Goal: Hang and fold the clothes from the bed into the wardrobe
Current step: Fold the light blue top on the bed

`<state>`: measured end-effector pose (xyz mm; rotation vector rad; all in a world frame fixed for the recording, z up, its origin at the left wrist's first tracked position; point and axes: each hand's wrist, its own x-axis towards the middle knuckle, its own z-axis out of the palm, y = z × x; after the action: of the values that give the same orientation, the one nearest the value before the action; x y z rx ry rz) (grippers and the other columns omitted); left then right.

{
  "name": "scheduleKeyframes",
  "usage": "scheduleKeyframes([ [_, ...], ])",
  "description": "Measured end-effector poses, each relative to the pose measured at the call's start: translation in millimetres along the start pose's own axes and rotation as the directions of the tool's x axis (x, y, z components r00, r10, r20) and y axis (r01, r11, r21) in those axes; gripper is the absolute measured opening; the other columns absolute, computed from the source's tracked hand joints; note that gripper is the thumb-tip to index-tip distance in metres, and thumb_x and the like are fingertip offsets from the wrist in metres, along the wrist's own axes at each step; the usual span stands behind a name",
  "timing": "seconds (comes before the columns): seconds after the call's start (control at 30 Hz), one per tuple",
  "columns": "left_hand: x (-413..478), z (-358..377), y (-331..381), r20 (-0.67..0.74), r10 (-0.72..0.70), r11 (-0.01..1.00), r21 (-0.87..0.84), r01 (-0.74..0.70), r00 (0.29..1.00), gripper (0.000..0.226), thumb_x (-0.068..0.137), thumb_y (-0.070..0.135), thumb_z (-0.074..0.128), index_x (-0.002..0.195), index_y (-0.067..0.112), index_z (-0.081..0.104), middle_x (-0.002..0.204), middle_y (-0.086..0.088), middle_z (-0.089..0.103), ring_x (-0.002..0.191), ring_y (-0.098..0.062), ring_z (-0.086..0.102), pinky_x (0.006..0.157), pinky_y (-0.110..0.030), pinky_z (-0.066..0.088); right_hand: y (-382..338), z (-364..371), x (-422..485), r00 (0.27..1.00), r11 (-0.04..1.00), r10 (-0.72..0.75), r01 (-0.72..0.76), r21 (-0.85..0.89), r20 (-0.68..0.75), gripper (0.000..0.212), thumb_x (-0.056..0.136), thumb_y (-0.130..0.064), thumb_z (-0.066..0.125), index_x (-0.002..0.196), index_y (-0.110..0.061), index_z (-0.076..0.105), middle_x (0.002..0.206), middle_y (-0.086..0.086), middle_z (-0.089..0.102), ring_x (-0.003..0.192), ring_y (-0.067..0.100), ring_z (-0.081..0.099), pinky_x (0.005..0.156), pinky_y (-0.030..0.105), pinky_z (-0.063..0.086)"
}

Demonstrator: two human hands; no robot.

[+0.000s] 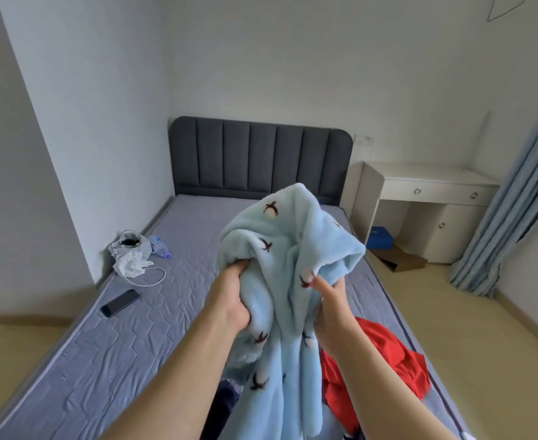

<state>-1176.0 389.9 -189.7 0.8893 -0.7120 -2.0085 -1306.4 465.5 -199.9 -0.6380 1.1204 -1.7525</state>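
**Fleece held mid-length in both hands, long axis vertical**

Left hand (236, 300): fingers curled into the fabric, clamped on the left side of the light-blue fleece garment with small dark bird motifs (280, 236). Right hand (329, 312): pinching a fold on its right side, thumb up. The hands sit about level with each other, so neither is nearer.

The garment is lifted off the grey quilted bed (118, 360). Its long axis runs top to bottom, with a bunched mass above the hands and the tail hanging between the forearms. My read: the grip is at the middle, not at the shoulders or hem, so it needs a regrip toward one end before hanging or folding.

Below on the bed:
- a red crumpled garment (398, 360) on the right
- a dark navy piece (226, 404) under the tail
- a black phone (120, 302) well apart on the left

The wardrobe isn't in view.
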Motion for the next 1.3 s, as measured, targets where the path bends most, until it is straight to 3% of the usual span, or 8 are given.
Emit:
scheduleKeyframes([
  [0.27, -5, 24, 25, -0.007, 0.007, 1.000, -0.016, -0.007, 1.000, 0.028, 0.092, 0.025, 0.049, 0.090, 0.001, 0.064, 0.076, -0.014, 0.071, 0.084, -0.024, 0.063, 0.066, -0.035, 0.046, 15, -16, 12, 0.980, 0.981, 0.192, -0.192, 0.002, -0.052, 0.037, 0.085, -0.025, 0.054, 0.122, -0.022, 0.052, 0.121, 0.004, 0.059, 0.106, 0.019, 0.054, 0.085, 0.043, 0.044],
  [0.37, -8, 27, 30, -0.092, -0.001, 0.985, -0.173, -0.015, 0.996, 0.025, 0.092, 0.025, 0.050, 0.091, 0.004, 0.063, 0.086, -0.014, 0.067, 0.084, -0.026, 0.061, 0.065, -0.038, 0.046, 11, -21, 16, 0.997, 0.997, 0.063, -0.065, -0.043, -0.050, 0.056, 0.085, -0.019, 0.056, 0.135, -0.031, 0.035, 0.132, -0.001, 0.048, 0.117, 0.018, 0.049, 0.100, 0.043, 0.039],
  [0.53, -20, 35, 20, -0.151, -0.023, 0.959, -0.282, -0.021, 0.988, 0.025, 0.092, 0.025, 0.049, 0.085, 0.005, 0.061, 0.082, -0.012, 0.063, 0.077, -0.025, 0.058, 0.062, -0.038, 0.043, 27, -19, 6, 0.940, 0.925, 0.180, -0.061, -0.375, 0.290, 0.090, 0.059, -0.028, 0.069, 0.137, -0.042, 0.026, 0.129, -0.010, 0.050, 0.109, 0.005, 0.056, 0.072, 0.017, 0.047],
  [0.67, -30, 32, 5, -0.150, -0.071, 0.963, -0.269, 0.028, 0.986, 0.031, 0.094, 0.024, 0.045, 0.082, 0.000, 0.060, 0.070, -0.015, 0.065, 0.073, -0.027, 0.057, 0.064, -0.038, 0.043, 43, -21, -7, 0.900, 0.858, 0.303, -0.115, -0.500, 0.314, 0.089, 0.056, -0.044, 0.075, 0.136, -0.040, 0.035, 0.141, -0.003, 0.039, 0.126, 0.017, 0.044, 0.102, 0.035, 0.042],
  [0.9, -33, 31, 10, -0.440, -0.045, 0.861, -0.473, -0.189, 0.897, 0.020, 0.096, 0.001, 0.039, 0.088, 0.009, 0.056, 0.118, -0.011, 0.055, 0.092, -0.018, 0.054, 0.073, -0.020, 0.049, 42, -48, -20, 0.997, 0.950, 0.046, -0.023, -0.312, 0.067, 0.026, 0.086, -0.031, 0.065, 0.107, -0.032, 0.051, 0.130, -0.001, 0.049, 0.111, 0.008, 0.049, 0.089, 0.026, 0.036],
  [1.07, -42, 47, -7, -0.531, -0.053, 0.751, -0.580, -0.317, 0.846, 0.013, 0.093, 0.005, 0.041, 0.088, 0.011, 0.052, 0.117, -0.006, 0.051, 0.112, -0.017, 0.046, 0.076, -0.018, 0.034, 34, -45, -23, 0.865, 0.874, 0.287, -0.061, -0.482, 0.411, 0.080, 0.054, -0.050, 0.076, 0.125, -0.038, 0.040, 0.126, -0.010, 0.046, 0.115, 0.009, 0.049, 0.077, 0.017, 0.045],
  [1.2, -47, 47, -8, -0.405, -0.064, 0.793, -0.576, -0.200, 0.912, 0.032, 0.047, -0.001, 0.056, 0.073, 0.017, 0.049, 0.108, -0.015, 0.061, 0.119, -0.032, 0.050, 0.099, -0.040, 0.037, 34, -34, -19, 0.881, 0.750, 0.282, 0.044, -0.660, 0.379, 0.041, 0.075, -0.028, 0.075, 0.111, -0.023, 0.055, 0.111, 0.003, 0.063, 0.100, 0.015, 0.062, 0.086, 0.034, 0.054],
  [1.3, -41, 36, -11, -0.324, -0.082, 0.753, -0.639, -0.154, 0.943, 0.019, 0.079, -0.011, 0.044, 0.079, 0.006, 0.053, 0.089, -0.015, 0.058, 0.109, -0.027, 0.055, 0.085, -0.034, 0.044, 26, -35, -11, 0.945, 0.807, 0.198, -0.006, -0.590, 0.260, 0.015, 0.082, -0.024, 0.067, 0.094, -0.021, 0.058, 0.094, 0.002, 0.067, 0.082, 0.009, 0.064, 0.066, 0.021, 0.055],
])
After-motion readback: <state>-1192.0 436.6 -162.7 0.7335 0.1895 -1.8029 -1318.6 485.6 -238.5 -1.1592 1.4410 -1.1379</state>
